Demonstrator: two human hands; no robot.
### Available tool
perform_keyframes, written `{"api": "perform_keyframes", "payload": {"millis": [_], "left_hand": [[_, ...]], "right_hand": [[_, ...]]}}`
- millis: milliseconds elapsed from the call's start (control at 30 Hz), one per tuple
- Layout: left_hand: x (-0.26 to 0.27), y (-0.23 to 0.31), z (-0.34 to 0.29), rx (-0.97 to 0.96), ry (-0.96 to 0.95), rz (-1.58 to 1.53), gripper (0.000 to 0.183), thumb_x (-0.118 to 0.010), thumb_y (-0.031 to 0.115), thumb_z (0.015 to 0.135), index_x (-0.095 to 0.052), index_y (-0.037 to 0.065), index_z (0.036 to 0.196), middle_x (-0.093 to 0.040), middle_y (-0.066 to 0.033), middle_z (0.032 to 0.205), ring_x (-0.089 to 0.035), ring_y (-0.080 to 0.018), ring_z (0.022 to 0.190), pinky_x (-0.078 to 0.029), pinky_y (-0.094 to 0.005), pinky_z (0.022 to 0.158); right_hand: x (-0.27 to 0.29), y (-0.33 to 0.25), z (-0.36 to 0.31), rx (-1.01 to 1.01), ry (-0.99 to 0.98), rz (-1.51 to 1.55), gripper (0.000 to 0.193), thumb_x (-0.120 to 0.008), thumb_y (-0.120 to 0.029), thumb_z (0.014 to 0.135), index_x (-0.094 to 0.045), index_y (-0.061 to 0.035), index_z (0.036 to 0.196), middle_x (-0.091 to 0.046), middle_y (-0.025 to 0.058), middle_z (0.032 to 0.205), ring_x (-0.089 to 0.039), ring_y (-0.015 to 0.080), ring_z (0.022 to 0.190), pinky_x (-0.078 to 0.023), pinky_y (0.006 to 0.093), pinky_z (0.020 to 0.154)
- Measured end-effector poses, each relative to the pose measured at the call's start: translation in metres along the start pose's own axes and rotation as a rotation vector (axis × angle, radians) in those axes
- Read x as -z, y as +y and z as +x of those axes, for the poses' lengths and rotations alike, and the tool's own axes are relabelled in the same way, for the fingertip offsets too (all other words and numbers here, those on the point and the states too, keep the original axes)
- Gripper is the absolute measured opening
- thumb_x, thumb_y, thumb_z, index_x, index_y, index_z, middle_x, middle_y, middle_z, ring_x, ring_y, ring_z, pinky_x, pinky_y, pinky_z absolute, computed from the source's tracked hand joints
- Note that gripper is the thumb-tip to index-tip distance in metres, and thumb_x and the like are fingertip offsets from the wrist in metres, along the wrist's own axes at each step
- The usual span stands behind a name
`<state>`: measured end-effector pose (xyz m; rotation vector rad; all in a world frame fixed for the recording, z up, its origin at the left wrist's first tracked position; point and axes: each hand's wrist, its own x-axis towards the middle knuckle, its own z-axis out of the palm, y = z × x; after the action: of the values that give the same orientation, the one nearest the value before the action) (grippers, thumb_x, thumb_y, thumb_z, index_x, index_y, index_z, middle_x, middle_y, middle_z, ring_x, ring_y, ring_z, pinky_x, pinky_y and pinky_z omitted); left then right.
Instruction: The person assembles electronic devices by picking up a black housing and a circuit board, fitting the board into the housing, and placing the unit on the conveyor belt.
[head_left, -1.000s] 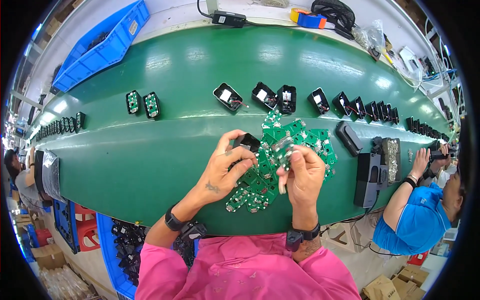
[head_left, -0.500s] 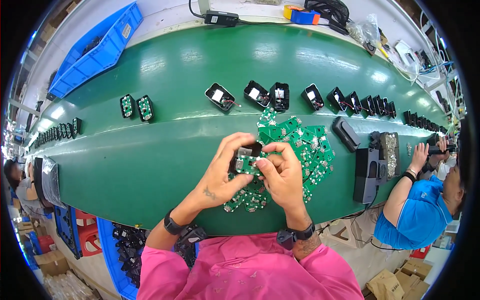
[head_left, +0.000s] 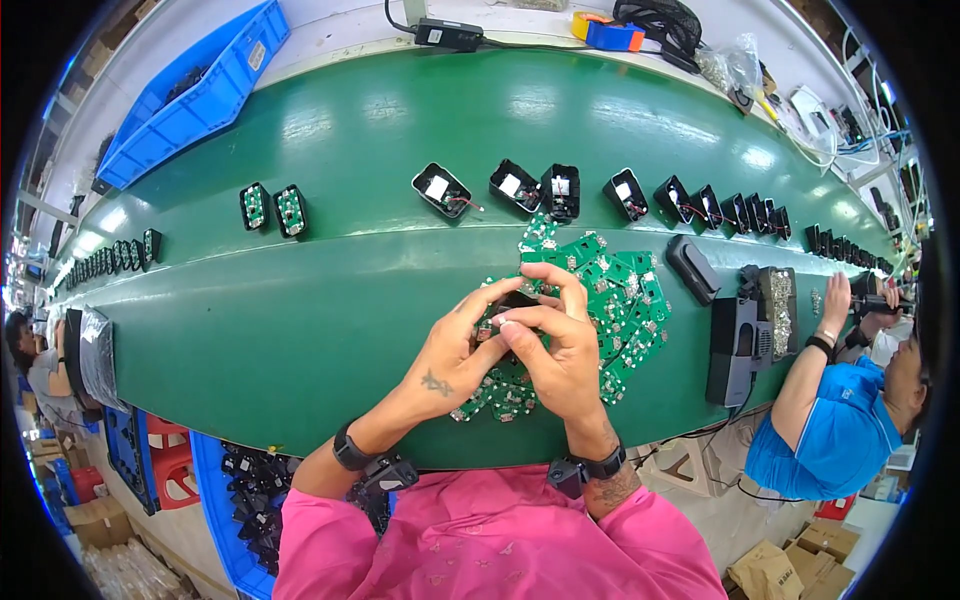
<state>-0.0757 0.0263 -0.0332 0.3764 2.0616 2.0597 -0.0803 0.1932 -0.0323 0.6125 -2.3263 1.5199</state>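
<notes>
Close to my chest, at the near edge of the green conveyor belt (head_left: pixel 300 330), my left hand (head_left: pixel 455 360) and my right hand (head_left: pixel 560 355) are pressed together, both pinching a small black plastic housing (head_left: pixel 515 300) between thumbs and fingertips; most of it is hidden by my fingers, so I cannot tell how it sits. Under and just beyond my hands lies a loose heap of small green circuit boards (head_left: pixel 610 290), spreading to my right. Below the belt on my left a blue plastic bin of black parts (head_left: pixel 235 490) shows beside my pink sleeve. To the right of the heap a black oblong case (head_left: pixel 692 268) lies tilted, and near it a black boxy tool stand (head_left: pixel 738 345). Farther out, a row of open black housings (head_left: pixel 560 190) runs along the belt, with two board-filled ones (head_left: pixel 272 208) off to the left. Another person in a blue shirt (head_left: pixel 835 440) works at the right end. Beyond the belt a long blue tray (head_left: pixel 195 100) rests at the far left.
</notes>
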Motion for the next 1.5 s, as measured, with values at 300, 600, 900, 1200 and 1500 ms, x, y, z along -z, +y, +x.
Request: {"api": "perform_keyframes", "payload": {"millis": [300, 600, 900, 1200, 1500], "left_hand": [[0.003, 0.022, -0.001, 0.219, 0.019, -0.310, 0.053, -0.051, 0.005, 0.099, -0.034, 0.003, 0.149, -0.056, -0.0166, 0.129, -0.070, -0.0183, 0.074, -0.059, -0.0249, 0.058], [-0.009, 0.016, -0.005, -0.040, 0.282, -0.020, 0.046, -0.049, 0.003, 0.100, -0.046, 0.008, 0.146, -0.062, -0.0112, 0.112, -0.064, -0.0111, 0.083, -0.059, -0.0267, 0.070], [-0.008, 0.014, -0.006, -0.140, 0.293, 0.166, 0.047, -0.052, 0.002, 0.099, -0.047, 0.008, 0.146, -0.062, -0.0125, 0.119, -0.063, -0.0114, 0.087, -0.059, -0.0279, 0.074], [-0.009, 0.003, -0.003, -0.268, 0.335, 0.270, 0.047, -0.056, -0.004, 0.094, -0.055, 0.007, 0.140, -0.060, -0.0211, 0.128, -0.068, -0.0210, 0.090, -0.058, -0.0313, 0.077], [-0.006, 0.002, -0.003, -0.460, 0.334, 0.630, 0.051, -0.061, -0.008, 0.086, -0.059, 0.007, 0.135, -0.061, -0.0265, 0.121, -0.069, -0.0350, 0.085, -0.056, -0.0358, 0.072]], "right_hand": [[-0.005, -0.002, -0.005, -0.088, 0.143, -0.066, 0.012, -0.066, -0.014, 0.093, -0.067, -0.0024, 0.092, -0.048, 0.0142, 0.124, -0.051, 0.0211, 0.103, -0.044, 0.0345, 0.088], [-0.012, -0.007, -0.001, 0.120, 0.126, -0.083, 0.003, -0.066, -0.002, 0.088, -0.064, -0.0010, 0.089, -0.059, 0.0104, 0.078, -0.056, 0.0232, 0.067, -0.044, 0.0329, 0.057], [-0.013, -0.012, -0.002, 0.042, 0.056, 0.008, 0.003, -0.067, -0.001, 0.087, -0.064, 0.0001, 0.085, -0.057, 0.0071, 0.072, -0.054, 0.0167, 0.057, -0.041, 0.0290, 0.050], [-0.006, -0.014, -0.001, -0.108, -0.027, 0.040, 0.004, -0.066, 0.000, 0.086, -0.063, 0.0025, 0.085, -0.057, 0.0087, 0.073, -0.056, 0.0158, 0.053, -0.042, 0.0294, 0.046], [-0.012, -0.007, -0.005, -0.032, 0.023, -0.040, 0.005, -0.067, 0.000, 0.084, -0.062, 0.0006, 0.082, -0.055, 0.0066, 0.070, -0.051, 0.0156, 0.051, -0.038, 0.0296, 0.047]]}}
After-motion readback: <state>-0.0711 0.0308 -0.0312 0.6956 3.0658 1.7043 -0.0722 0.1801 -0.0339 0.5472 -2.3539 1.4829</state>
